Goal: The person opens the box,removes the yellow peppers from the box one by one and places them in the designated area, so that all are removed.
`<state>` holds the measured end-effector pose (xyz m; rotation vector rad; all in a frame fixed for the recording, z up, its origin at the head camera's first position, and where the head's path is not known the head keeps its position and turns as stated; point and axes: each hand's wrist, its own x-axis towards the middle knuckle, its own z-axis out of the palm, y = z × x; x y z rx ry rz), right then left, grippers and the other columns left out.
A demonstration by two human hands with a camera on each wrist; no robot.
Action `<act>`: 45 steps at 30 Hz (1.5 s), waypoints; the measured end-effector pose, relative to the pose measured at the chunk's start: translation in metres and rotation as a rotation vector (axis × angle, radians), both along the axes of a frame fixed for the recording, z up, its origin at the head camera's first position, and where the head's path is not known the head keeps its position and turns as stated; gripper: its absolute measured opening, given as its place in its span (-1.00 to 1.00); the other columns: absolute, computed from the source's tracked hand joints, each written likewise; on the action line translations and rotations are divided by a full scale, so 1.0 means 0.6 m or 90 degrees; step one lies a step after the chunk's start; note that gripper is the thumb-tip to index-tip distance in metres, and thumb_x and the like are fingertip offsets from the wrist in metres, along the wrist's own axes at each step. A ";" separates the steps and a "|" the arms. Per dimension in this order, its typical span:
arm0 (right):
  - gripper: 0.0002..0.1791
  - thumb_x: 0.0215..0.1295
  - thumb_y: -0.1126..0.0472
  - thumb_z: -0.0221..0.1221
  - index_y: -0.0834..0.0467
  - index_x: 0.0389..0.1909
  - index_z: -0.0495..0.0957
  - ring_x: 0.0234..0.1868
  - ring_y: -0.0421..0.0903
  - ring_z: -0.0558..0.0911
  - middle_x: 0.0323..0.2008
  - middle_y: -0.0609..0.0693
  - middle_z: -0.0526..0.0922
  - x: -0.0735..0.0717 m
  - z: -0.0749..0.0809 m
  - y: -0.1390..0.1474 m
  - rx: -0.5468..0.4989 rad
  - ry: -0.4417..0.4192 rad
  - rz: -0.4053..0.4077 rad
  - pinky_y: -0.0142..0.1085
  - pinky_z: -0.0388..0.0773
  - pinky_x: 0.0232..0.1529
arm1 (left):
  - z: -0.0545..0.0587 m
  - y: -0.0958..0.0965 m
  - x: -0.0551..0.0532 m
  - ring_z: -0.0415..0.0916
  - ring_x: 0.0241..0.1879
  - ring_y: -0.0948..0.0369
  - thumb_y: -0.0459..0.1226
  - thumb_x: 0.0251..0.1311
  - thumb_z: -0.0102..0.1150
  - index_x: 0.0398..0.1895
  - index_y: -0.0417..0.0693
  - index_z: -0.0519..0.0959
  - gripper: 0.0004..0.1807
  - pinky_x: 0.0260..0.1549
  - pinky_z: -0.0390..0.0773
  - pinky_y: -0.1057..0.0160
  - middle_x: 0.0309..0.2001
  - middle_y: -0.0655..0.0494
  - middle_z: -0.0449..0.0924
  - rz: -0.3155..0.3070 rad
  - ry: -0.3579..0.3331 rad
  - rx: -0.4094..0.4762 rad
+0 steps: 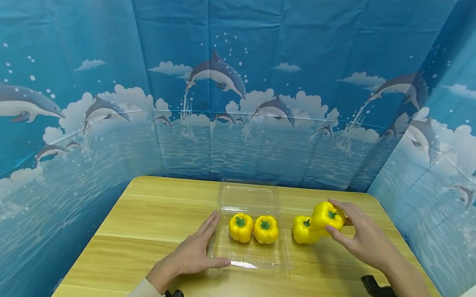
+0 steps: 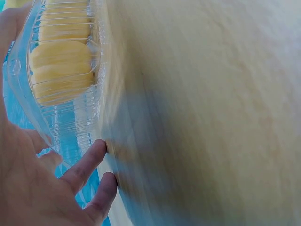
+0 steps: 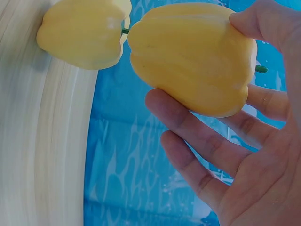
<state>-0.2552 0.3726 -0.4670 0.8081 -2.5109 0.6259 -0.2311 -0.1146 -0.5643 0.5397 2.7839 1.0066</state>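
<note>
My right hand (image 1: 366,240) holds a yellow bell pepper (image 1: 323,217) with a green stem, pinched between thumb and fingers above the wooden table. In the right wrist view that pepper (image 3: 193,56) is raised off the tabletop. Just left of it another yellow bell pepper (image 1: 301,232) sits on the table. Two more bell peppers (image 1: 240,229) stand side by side in a clear plastic clamshell box (image 1: 251,258), whose lid (image 1: 248,198) lies folded back. My left hand (image 1: 193,253) rests along the box's left side, thumb at the front corner; its fingertips meet the table in the left wrist view.
The wooden table (image 1: 155,211) has rounded far corners. A blue curtain (image 1: 238,144) printed with dolphins hangs behind it and along both sides. Black wrist mounts (image 1: 377,289) sit on both forearms.
</note>
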 end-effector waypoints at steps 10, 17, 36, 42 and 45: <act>-0.21 0.45 0.20 0.62 0.21 0.63 0.56 0.07 -0.29 0.70 0.27 0.11 0.79 0.003 0.002 0.006 0.003 0.005 -0.007 -0.26 0.89 -0.05 | 0.000 0.001 0.001 0.44 0.71 -0.37 0.42 0.39 0.50 1.00 0.36 -0.30 0.44 0.56 0.56 -0.51 0.99 0.31 -0.44 0.001 0.000 -0.002; -0.21 0.47 0.19 0.61 0.20 0.64 0.55 0.08 -0.32 0.68 0.28 0.10 0.78 0.003 -0.001 0.010 0.000 0.000 -0.010 -0.23 0.90 -0.05 | 0.001 0.001 0.003 0.48 0.69 -0.35 0.41 0.39 0.50 1.00 0.36 -0.31 0.44 0.56 0.59 -0.47 0.99 0.31 -0.44 0.000 0.001 -0.004; -0.20 0.43 0.24 0.62 0.25 0.62 0.56 0.01 -0.16 0.79 0.30 0.19 0.78 0.001 -0.008 0.029 -0.008 0.011 -0.013 -0.43 0.83 -0.10 | 0.003 0.003 0.006 0.42 0.73 -0.33 0.42 0.38 0.50 1.01 0.32 -0.28 0.44 0.60 0.56 -0.45 1.00 0.27 -0.43 0.004 0.000 -0.006; -0.21 0.46 0.24 0.60 0.25 0.63 0.54 -0.01 0.05 0.83 0.30 0.22 0.77 0.000 -0.010 0.036 -0.018 -0.002 -0.015 -0.47 0.82 -0.09 | 0.003 0.004 0.006 0.44 0.72 -0.33 0.43 0.38 0.49 1.00 0.35 -0.30 0.44 0.59 0.57 -0.45 0.99 0.30 -0.44 0.005 0.002 -0.010; -0.21 0.46 0.25 0.60 0.27 0.64 0.54 0.00 0.08 0.84 0.33 0.25 0.76 -0.002 -0.012 0.040 -0.022 -0.005 -0.015 -0.49 0.81 -0.09 | 0.003 0.004 0.008 0.45 0.71 -0.33 0.43 0.38 0.48 1.00 0.36 -0.31 0.44 0.58 0.57 -0.46 0.99 0.31 -0.45 0.006 0.001 -0.012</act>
